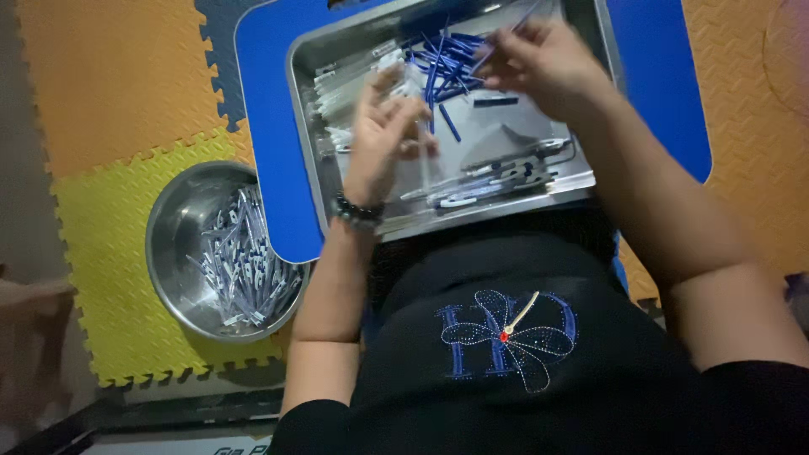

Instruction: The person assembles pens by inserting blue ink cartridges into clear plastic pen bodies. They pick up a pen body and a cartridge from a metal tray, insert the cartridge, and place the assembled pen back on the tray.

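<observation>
Nearest the wearer, a steel bowl (173, 244) sits on the yellow mat (101, 253), well to the left of the left hand's fingers, and holds a heap of white clips (244, 265). Beyond it a steel tray (305, 126) rests on a blue board (270, 152). The left hand (379, 139), a bead bracelet (356, 212) at its wrist, hovers over the tray with fingers (396, 105) half curled; whether they pinch anything is blurred. Just right of those fingers lie assembled pens (497, 173). Farther off, the right hand (543, 67) has its fingers closed on a thin blue tube (497, 42), above the pile of blue tubes (447, 63) lying between the two hands.
</observation>
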